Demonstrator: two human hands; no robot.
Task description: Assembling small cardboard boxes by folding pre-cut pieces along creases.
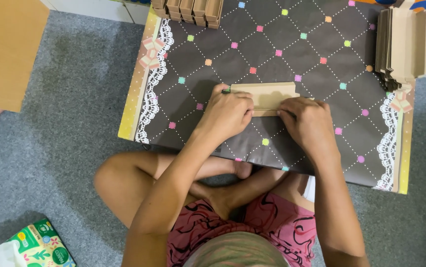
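Grey carpet lies under our low table [193,74]. Our left hand [228,114] and right hand [308,123] press flat on the folded brown card [265,94] between them. It might slip, making a crooked fold.

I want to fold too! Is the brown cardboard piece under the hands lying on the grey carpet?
No, the cardboard piece lies on the dark patterned table, pressed by the left hand and right hand.

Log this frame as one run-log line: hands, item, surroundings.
left hand: pressing cardboard piece | right hand: pressing same piece | surface: dark patterned table | flat cardboard stack right | folded pieces top
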